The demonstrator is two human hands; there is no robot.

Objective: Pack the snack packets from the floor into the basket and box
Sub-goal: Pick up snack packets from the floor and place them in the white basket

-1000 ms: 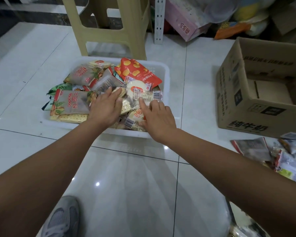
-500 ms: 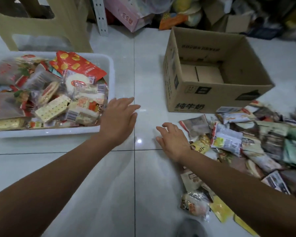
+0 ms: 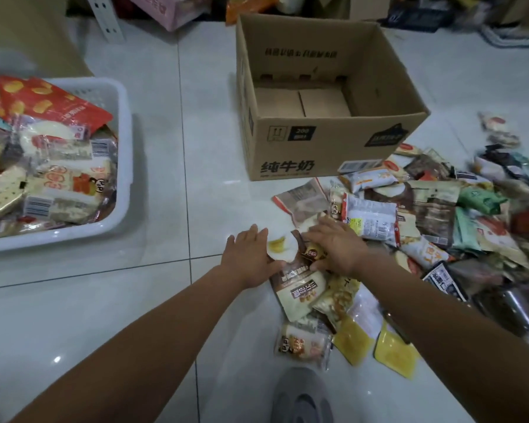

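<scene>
A loose heap of mixed snack packets (image 3: 425,215) sprawls on the floor at near right, just in front of the open brown cardboard box (image 3: 318,148), whose bare bottom flaps show. The white plastic basket (image 3: 124,166) at left is piled high with packets.

Basket (image 3: 121,166) left, packets inside; box (image 3: 330,148) right of basket; packet pile (image 3: 425,221) before box.

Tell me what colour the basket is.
The basket is white, seen best in the head view.
</scene>
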